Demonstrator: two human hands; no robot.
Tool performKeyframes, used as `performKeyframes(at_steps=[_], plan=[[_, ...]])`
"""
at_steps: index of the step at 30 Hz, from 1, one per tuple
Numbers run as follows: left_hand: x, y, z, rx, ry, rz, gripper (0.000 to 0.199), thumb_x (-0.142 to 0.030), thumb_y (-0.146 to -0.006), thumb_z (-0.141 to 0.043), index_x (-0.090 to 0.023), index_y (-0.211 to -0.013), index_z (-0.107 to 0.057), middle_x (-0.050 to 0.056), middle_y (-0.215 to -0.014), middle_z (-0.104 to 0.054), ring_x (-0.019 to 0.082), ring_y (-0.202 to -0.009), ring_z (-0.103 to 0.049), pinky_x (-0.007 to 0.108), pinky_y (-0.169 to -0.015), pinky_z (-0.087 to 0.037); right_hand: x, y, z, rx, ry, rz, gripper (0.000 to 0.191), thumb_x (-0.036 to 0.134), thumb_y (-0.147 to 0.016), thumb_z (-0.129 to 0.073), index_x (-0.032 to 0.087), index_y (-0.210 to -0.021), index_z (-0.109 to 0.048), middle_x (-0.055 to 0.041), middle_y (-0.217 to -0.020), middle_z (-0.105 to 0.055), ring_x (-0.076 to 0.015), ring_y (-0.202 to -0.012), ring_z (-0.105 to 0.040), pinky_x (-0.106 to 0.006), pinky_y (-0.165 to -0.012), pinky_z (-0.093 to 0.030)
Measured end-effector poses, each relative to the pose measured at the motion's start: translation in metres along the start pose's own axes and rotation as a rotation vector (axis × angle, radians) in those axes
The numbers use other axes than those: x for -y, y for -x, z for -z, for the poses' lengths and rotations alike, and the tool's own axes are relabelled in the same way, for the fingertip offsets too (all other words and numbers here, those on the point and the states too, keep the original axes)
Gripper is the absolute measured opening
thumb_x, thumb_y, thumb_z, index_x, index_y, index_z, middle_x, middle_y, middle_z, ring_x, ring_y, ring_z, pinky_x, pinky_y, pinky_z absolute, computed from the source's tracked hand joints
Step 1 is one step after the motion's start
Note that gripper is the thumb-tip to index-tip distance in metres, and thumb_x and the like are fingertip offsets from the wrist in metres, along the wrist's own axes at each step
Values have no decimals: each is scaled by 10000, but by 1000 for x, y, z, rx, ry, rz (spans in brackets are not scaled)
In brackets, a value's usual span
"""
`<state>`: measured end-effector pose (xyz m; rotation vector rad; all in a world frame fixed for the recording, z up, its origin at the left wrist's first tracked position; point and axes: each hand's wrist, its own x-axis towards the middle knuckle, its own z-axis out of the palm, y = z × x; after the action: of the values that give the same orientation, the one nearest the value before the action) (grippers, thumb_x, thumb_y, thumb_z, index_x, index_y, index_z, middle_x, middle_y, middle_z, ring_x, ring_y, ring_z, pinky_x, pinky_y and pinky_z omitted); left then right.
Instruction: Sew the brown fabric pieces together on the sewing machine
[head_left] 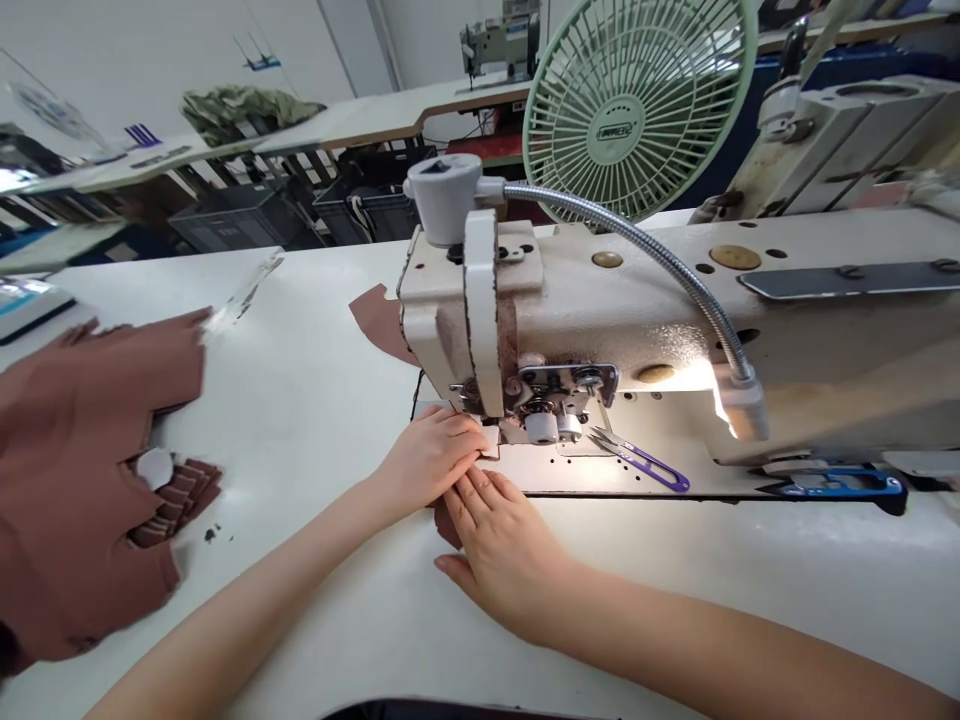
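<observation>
Fingers (480, 490) lie flat and slightly spread, pinching nothing: the left hand (427, 460) rests just beside the presser foot (491, 435) of a cream metal industrial sewing machine (600, 320) on a smooth white counter (300, 420), and the right hand (506, 550) presses a matte brown fabric piece (448, 525) that shows beneath it. A soft brown fabric heap (82, 480) with layered, stepped edges (176, 500) lies well left, while purple-handled thread snips (645, 465) sit on the machine bed. Behind stands a pale green fan (637, 90).
</observation>
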<state>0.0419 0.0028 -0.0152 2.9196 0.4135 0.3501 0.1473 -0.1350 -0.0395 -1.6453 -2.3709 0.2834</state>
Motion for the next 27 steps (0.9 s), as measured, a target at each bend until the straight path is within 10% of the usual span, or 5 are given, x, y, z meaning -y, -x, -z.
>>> performKeyframes(at_steps=[27], plan=[[18,-5,-10,73,-57,26,175,-158,-907,-494,-200,-1003,-635,15,-974,-675,160,-956,-591,287,-882,-390,-22,-27,-2,-79,29,-73,546,456,-941,-438,45,-1294,-500,-197,-1315,-541,-308,-1263,-430,-479,-1051,-340]])
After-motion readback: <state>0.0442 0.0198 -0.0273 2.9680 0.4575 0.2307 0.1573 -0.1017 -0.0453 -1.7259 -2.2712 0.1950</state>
